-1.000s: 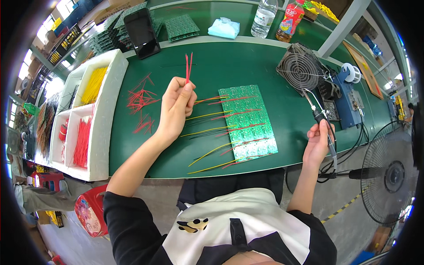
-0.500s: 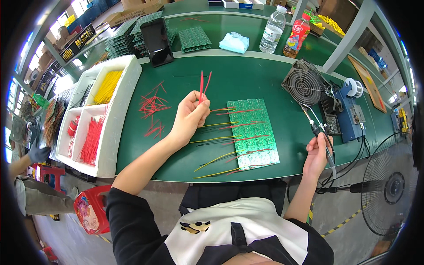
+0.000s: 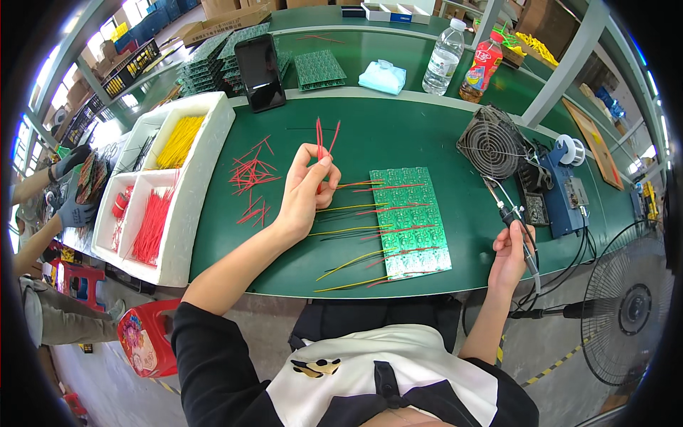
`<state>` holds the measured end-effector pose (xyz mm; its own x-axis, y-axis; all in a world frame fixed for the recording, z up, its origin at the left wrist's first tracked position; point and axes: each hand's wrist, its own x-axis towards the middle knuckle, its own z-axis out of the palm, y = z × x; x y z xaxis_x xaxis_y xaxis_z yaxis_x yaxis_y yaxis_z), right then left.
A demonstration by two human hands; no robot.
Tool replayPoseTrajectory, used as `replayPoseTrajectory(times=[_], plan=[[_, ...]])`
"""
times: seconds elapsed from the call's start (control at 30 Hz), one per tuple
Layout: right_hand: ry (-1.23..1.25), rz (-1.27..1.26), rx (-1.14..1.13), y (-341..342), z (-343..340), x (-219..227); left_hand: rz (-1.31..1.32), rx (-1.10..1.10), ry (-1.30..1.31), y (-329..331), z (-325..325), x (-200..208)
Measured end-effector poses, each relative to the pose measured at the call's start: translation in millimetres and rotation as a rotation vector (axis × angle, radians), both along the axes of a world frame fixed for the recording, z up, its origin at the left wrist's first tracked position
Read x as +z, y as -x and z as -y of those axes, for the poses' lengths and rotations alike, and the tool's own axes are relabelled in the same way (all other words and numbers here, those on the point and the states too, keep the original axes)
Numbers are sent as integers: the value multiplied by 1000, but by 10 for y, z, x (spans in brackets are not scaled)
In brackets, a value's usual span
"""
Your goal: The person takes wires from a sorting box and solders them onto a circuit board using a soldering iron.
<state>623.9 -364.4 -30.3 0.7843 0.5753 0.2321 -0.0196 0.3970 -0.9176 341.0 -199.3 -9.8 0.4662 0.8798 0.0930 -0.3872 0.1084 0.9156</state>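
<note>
My left hand is closed in a pinch around a few short red wires, whose ends stick up past the fingertips. Just right of it lies a green circuit board panel, with red, yellow and black wires running off its left side. My right hand grips a soldering iron by the handle, tip pointing up and away beside the round fan guard. A loose pile of red wires lies left of my left hand.
A white foam box with yellow and red wires stands at left. Behind are a phone, stacked boards, a tissue pack and two bottles. A blue soldering station stands right. Another person's gloved hands hold boards at far left.
My left hand has shifted slightly and its red wires spread differently. The iron stays in my right hand. At far left, the other person's gloved hands have come up to the boards.
</note>
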Motion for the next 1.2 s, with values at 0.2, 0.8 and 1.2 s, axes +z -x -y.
replayPoseTrajectory(times=[0.2, 0.8, 1.2], plan=[[-12, 15, 12, 5, 15, -4, -304, 16, -252, -28, 28, -26], [46, 254, -249, 81, -55, 22, -759, 3, -573, -69, -32, -183], [13, 154, -62, 370, -150, 80, -761, -45, -582, -55, -3, -124]])
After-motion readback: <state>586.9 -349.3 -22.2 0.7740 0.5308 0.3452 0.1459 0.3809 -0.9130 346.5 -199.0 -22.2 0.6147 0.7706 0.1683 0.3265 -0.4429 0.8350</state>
